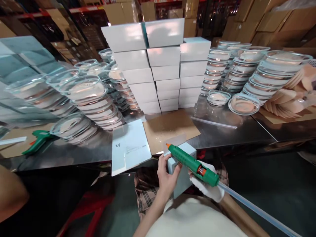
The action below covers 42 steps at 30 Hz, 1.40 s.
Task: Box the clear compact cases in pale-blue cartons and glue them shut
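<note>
My left hand is closed on a small white box above my lap, thumb on one face and fingers at its upper edge. A thin translucent flap stands up at the box's far side. In my right hand, which wears a white glove, is a green hot glue gun with an orange nozzle. Its tip lies just over the box's far edge; whether it touches cannot be made out. From its rear end runs a long clear glue stick. The gun hides most of my right fingers.
White boxes are stacked high behind a cardboard sheet and a printed white card. Piles of clear round dishes flank them. A loose glue stick and another green glue gun lie on the metal table. A person's arm is at left.
</note>
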### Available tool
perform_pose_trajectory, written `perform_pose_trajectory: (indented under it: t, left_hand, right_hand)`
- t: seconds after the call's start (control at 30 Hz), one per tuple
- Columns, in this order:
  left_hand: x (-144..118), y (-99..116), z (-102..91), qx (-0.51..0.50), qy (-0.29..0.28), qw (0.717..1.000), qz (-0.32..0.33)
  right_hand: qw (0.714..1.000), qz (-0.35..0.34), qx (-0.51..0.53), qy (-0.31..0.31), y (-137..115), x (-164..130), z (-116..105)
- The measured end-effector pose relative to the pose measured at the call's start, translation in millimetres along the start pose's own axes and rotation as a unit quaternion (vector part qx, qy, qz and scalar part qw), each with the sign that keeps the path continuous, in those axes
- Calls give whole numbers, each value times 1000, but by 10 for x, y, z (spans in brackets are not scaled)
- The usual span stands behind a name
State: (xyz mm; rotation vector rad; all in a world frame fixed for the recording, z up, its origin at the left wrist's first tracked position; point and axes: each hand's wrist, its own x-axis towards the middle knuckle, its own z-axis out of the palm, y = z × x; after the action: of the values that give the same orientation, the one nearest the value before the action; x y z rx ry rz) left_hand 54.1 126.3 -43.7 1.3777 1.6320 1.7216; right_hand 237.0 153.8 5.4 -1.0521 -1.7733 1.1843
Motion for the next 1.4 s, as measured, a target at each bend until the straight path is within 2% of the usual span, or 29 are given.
perform_pose_trajectory:
  t: [0.17, 0.27, 0.33, 0.47, 0.6, 0.73, 0.97, 1.1, 1.2, 1.23, 1.3, 1.37, 1.4]
  left_hand:
    - [-24, 9, -27, 15, -1, 1000, 12]
    - [-56, -10, -70, 22, 9, 1000, -3]
    - [-70, -27, -98, 17, 14, 1000, -18]
    - [-71, -62, -134, 4, 24, 999, -40]
    - [-61, -93, -171, -4, 30, 998, -57]
    - [-40, -109, -231, -26, 47, 995, -79]
    - [-3, -89, -248, -81, 49, 989, -110]
    - [18, -83, -298, -86, 49, 989, -109]
    - [57, -76, -325, -99, 30, 990, -94]
    - [68, -74, -322, -104, 22, 990, -92]
    - [75, -75, -299, -116, 4, 989, -95]
    - [63, -80, -270, -133, -6, 985, -108]
    - [55, -84, -256, -144, -7, 982, -122]
  right_hand:
    - [999, -14, -8, 29, 36, 93, 63]
    - [999, -4, -4, 46, 73, 92, 46]
    - [997, 26, -3, 77, 132, 88, 6]
    - [982, 129, -8, 140, 304, 111, -121]
    - [967, 204, 102, 114, 416, 197, -307]
    - [950, 219, 195, 111, 460, 492, -500]
    - [947, 282, 124, 95, 514, 1316, -522]
    - [952, 270, 7, 141, 447, 1324, -583]
    - [965, 193, -39, 175, 316, 1136, -524]
    - [974, 160, -29, 155, 266, 1076, -469]
    - [991, 115, 25, 61, 176, 988, -344]
    - [989, 108, 90, -35, 117, 944, -263]
    - [986, 107, 109, -58, 102, 931, -253]
